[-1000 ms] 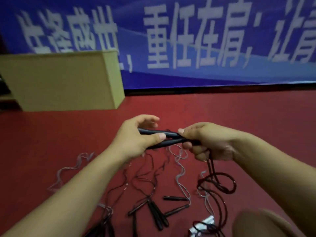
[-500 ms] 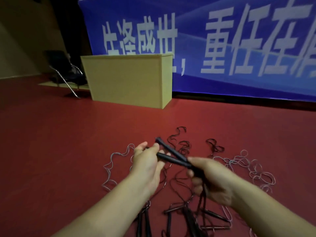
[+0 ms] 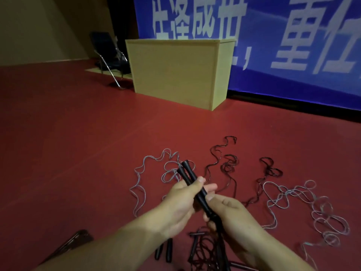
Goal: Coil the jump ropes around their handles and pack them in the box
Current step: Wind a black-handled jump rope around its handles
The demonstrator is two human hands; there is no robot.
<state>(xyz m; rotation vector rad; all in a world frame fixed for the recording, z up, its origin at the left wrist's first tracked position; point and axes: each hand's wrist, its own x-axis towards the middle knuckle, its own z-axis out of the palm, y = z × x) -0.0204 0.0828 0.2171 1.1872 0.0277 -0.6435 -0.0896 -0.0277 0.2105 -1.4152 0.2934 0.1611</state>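
Beyond: wooden box [image 3: 172,69], chair [image 3: 109,53], banner [image 3: 273,36]; loose ropes [image 3: 304,202] underfoot.

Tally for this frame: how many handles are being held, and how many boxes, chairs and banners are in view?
Black handles held: 2
Wooden box: 1
Chair: 1
Blue banner: 1
Total: 5
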